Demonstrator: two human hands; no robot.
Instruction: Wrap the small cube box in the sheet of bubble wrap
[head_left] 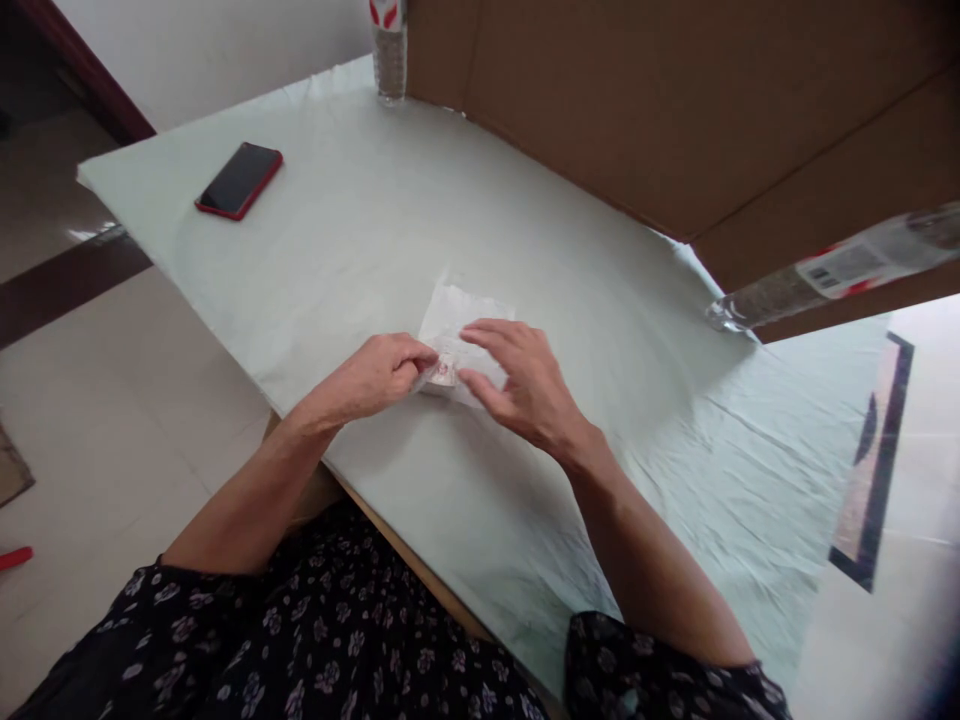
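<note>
A thin, whitish, partly see-through wrapper [454, 312] lies on the cloth-covered table in front of me. At its near end is a small pale piece with red printing [444, 370], and I cannot tell whether it lies inside the wrapper or on it. My left hand [386, 375] is closed in a pinch on the wrapper's near left edge, beside the printed piece. Over the right side of the wrapper hovers my right hand [521, 380], its thumb and fingers apart and nothing held between them. Its fingers hide part of the wrapper.
A phone in a red case [240, 181] rests toward the table's left corner. Across the back stands a large brown cardboard panel [600, 90], with a clear bottle [390, 60] at its left end and another bottle [840, 265] at its right. The pale green tablecloth [322, 240] is wrinkled at right.
</note>
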